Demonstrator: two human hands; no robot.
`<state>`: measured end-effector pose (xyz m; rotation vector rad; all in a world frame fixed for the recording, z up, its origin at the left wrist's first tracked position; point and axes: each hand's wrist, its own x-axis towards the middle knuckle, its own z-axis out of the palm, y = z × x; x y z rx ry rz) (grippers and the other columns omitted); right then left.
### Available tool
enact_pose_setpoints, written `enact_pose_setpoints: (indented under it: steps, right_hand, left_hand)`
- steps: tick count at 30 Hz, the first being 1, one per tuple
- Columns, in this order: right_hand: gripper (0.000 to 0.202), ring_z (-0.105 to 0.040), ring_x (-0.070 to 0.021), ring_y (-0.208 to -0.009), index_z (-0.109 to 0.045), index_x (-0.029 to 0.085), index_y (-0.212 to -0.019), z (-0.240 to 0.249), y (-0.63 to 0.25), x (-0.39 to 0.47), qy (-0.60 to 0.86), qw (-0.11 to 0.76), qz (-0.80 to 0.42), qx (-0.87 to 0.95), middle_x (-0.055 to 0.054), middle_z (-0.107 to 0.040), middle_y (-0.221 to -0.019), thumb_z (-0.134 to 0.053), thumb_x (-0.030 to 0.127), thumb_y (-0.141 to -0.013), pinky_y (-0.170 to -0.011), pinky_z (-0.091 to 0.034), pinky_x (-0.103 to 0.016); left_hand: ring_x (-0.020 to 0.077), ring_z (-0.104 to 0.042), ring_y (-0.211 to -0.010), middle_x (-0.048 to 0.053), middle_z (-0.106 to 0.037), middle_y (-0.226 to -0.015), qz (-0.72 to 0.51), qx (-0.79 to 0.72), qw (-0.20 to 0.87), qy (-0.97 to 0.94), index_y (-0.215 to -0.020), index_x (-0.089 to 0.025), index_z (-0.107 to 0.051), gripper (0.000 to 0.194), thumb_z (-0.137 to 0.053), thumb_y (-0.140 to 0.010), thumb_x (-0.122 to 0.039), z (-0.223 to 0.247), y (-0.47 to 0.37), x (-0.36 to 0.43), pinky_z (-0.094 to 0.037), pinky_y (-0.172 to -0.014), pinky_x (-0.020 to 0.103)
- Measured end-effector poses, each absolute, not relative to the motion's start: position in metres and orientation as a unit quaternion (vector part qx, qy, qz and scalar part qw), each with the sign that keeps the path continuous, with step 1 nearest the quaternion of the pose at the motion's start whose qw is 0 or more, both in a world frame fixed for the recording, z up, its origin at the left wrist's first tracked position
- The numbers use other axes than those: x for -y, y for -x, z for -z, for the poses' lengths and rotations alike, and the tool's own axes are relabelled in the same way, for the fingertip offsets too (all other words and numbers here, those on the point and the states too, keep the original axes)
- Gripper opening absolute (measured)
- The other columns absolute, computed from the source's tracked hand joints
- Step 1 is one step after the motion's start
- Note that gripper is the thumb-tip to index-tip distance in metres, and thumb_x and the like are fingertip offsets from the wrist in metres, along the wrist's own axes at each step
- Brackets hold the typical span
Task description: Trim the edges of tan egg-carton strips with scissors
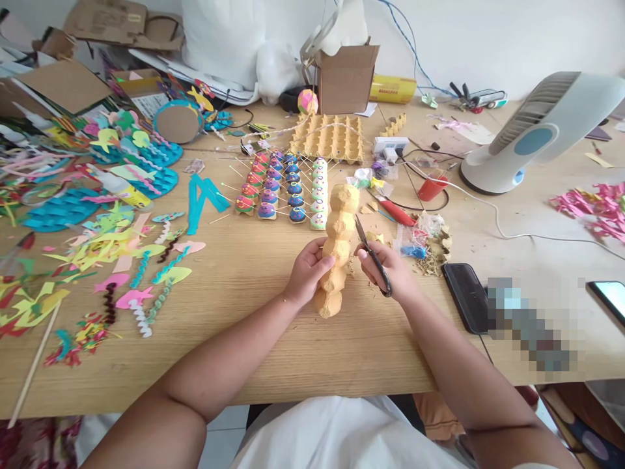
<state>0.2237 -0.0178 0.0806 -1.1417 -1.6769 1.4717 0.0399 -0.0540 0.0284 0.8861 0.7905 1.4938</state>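
Note:
A yellow egg-carton strip point(336, 251) with several cups in a row stands lengthwise away from me, over the middle of the table. My left hand point(308, 272) grips its left side, thumb lying on top. On the other side, my right hand point(388, 270) holds dark scissors point(375, 259), fingers round the handles. The blades point up and left, close beside the strip's right edge. Whether they touch it I cannot tell. Painted cup strips point(269, 185) in red, purple, blue and white lie just beyond.
A yellow egg tray point(327, 138) lies at the back. Right of my hands are carton scraps point(434, 254), a red cup point(432, 187), a black phone point(466, 298) and a white fan point(532, 140). Colourful paper cut-outs point(107, 247) and a glue bottle point(122, 189) cover the left.

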Motion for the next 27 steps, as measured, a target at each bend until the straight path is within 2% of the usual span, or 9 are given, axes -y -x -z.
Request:
enact_pose_setpoints:
  steps: [9,18,24,27]
  right_hand:
    - [0.051,-0.029,-0.0086,-0.048,-0.054,0.023,-0.086,-0.0783,-0.2215,0.0189,0.424,0.314,-0.582,0.619,0.009,-0.035,-0.053,-0.072,0.071,-0.080,-0.044,-0.020,-0.026]
    - [0.052,-0.031,-0.0088,-0.048,-0.054,0.024,-0.086,-0.0766,-0.2193,0.0218,0.422,0.321,-0.577,0.622,0.009,-0.036,-0.055,-0.072,0.073,-0.079,-0.044,-0.022,-0.026]
    - [0.058,-0.031,-0.0089,-0.047,-0.053,0.023,-0.086,-0.0802,-0.2183,0.0237,0.421,0.320,-0.582,0.618,0.009,-0.036,-0.054,-0.064,0.080,-0.080,-0.043,-0.022,-0.026]
    - [0.056,-0.031,-0.0087,-0.047,-0.053,0.023,-0.085,-0.0803,-0.2188,0.0226,0.421,0.323,-0.580,0.618,0.009,-0.036,-0.054,-0.066,0.077,-0.080,-0.044,-0.022,-0.026]
  left_hand:
    - [0.0130,-0.065,-0.073,0.004,-0.073,-0.091,-0.641,-0.340,0.576,-0.377,-0.111,-0.019,-0.066,0.053,-0.085,-0.074,-0.051,-0.0305,-0.0400,0.0548,-0.051,-0.064,0.024]
    - [0.0132,-0.065,-0.073,0.003,-0.073,-0.089,-0.642,-0.331,0.582,-0.374,-0.112,-0.019,-0.066,0.051,-0.085,-0.075,-0.049,-0.0298,-0.0407,0.0550,-0.051,-0.064,0.024]
    - [0.0145,-0.067,-0.076,0.004,-0.074,-0.092,-0.649,-0.334,0.572,-0.375,-0.113,-0.019,-0.067,0.053,-0.086,-0.073,-0.049,-0.0305,-0.0410,0.0548,-0.052,-0.067,0.025]
    - [0.0149,-0.067,-0.077,0.004,-0.074,-0.092,-0.647,-0.340,0.571,-0.374,-0.113,-0.019,-0.067,0.054,-0.086,-0.073,-0.050,-0.0314,-0.0411,0.0549,-0.052,-0.067,0.025]
